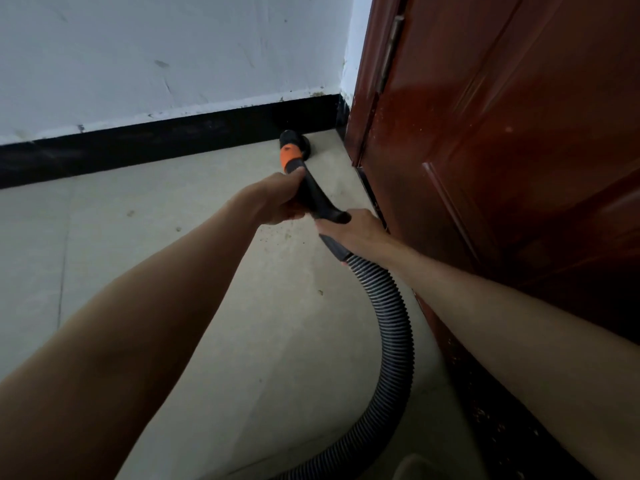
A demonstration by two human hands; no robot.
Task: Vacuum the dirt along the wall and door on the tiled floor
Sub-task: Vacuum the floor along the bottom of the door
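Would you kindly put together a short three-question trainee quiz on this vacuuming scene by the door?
1. True or false: the nozzle sits at the black skirting near the corner.
2. Which hand grips the wand just below the orange collar? A) left hand B) right hand
3. Fill in: the ribbed hose curves down alongside the ____ door.

Key: 1 true; 2 A; 3 brown.

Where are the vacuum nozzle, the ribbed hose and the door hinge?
vacuum nozzle (297, 147), head view, on the black tip by the skirting.
ribbed hose (394, 327), head view, on the middle of its curve.
door hinge (391, 50), head view, on the metal leaf.
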